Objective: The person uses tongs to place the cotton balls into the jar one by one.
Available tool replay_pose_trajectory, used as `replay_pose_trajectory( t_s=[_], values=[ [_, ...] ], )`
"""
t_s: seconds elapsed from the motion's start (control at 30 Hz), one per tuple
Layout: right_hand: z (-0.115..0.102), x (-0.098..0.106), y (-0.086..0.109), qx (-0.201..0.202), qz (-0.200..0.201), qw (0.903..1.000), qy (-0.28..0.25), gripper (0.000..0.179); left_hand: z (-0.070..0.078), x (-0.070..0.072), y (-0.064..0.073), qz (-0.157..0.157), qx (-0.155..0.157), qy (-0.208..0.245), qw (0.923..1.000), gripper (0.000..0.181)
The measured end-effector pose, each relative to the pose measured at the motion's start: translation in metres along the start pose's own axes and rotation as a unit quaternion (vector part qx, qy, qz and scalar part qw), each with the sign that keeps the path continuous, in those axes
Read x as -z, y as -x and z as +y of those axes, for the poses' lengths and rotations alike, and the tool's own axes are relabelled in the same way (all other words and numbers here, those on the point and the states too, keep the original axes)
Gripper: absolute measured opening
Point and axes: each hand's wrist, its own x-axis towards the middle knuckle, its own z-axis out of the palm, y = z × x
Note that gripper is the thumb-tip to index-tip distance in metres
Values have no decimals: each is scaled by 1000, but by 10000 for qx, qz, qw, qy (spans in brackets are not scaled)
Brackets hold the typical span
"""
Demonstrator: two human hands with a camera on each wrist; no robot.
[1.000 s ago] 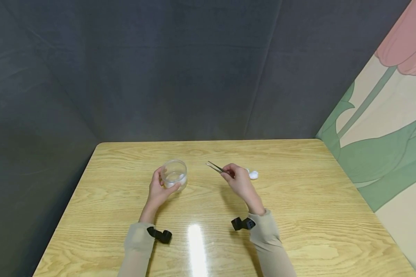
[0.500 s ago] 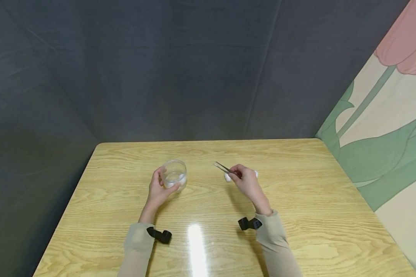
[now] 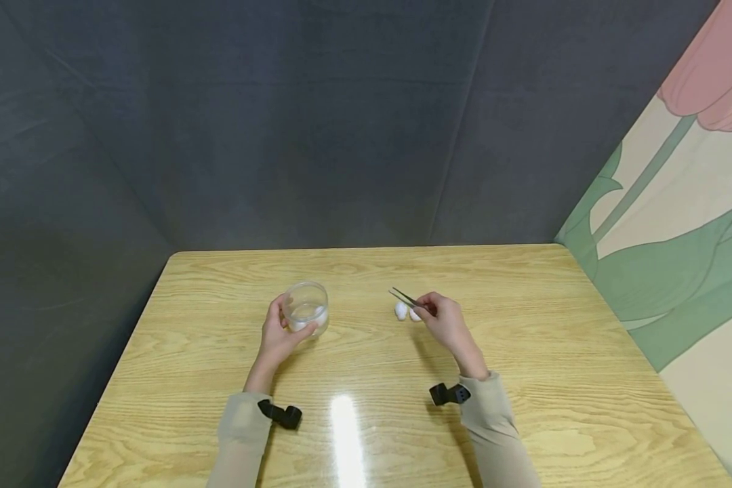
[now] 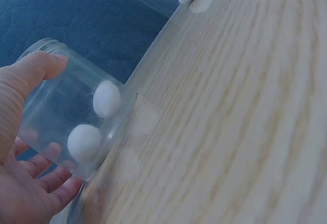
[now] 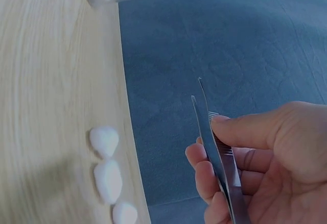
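My left hand [image 3: 282, 339] grips a clear plastic jar [image 3: 306, 301] standing upright on the table, thumb on one side and fingers round the other. Two white cotton balls [image 4: 85, 142] lie at the bottom of the jar in the left wrist view. My right hand [image 3: 445, 318] pinches a pair of metal tweezers [image 5: 219, 157] between thumb and fingers. Their tips are apart with nothing between them, held above the table. Beneath and beside the right hand, several loose cotton balls [image 5: 108, 181] lie in a row on the wood; in the head view the hand partly hides them.
The wooden table [image 3: 219, 379] reaches back to a dark cloth backdrop [image 3: 317, 135]. To the right is a panel with a flower print [image 3: 677, 257]. A bright light reflection crosses the table between the forearms.
My right hand has moved to the right with the tweezers, uncovering cotton balls on its left side and covering the ones to its right. The left hand and jar stay in place.
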Motion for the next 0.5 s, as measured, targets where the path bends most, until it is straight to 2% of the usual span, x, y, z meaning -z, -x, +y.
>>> replay_pose_trajectory(
  t_s=[0.3,0.37,0.5],
  values=[
    [10,5,2,-134,-22,9999,31,11,30,1,10,-115,28,60,9999,78],
    [12,7,2,-114,-24,9999,65,11,26,1,8,-114,98,58,9999,79],
    [17,10,4,-177,-80,9997,124,11,9,1,3,-59,111,-40,9999,80]
  ],
)
